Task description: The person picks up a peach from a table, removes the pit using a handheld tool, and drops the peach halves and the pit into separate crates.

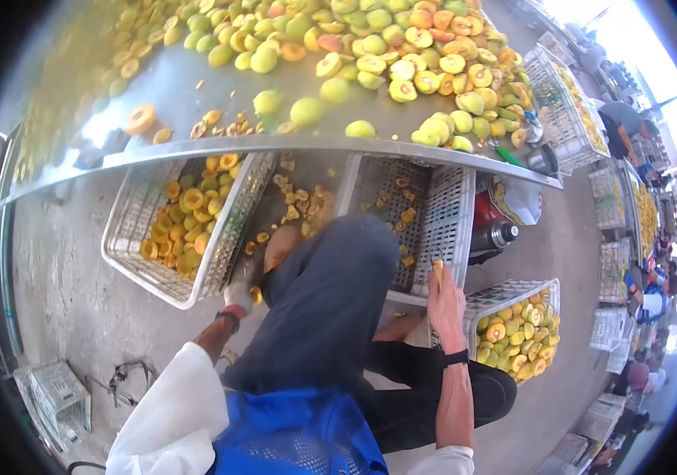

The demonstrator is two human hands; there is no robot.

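My right hand (445,307) is closed around a slim yellow-brown piece (438,271) that sticks up past the fingers. It sits at the near right corner of a white slatted crate (448,214) holding only a few fruit scraps. Low beside my knee, my left hand (237,296) reaches down, gloved in pale grey with a red cuff. A yellow-orange fruit piece (256,295) shows right at its fingers, which are blurred and partly hidden; I cannot tell whether they grip it. Just beyond it stands a white crate (188,302) of halved yellow-green stone fruit (188,222).
A metal table (220,87) spans the front, heaped with whole and halved fruit (402,47). A green-handled tool (510,156) and metal cup (543,159) lie at its right edge. A dark flask (497,234) and full crate (517,332) stand right. People and crates line the far right.
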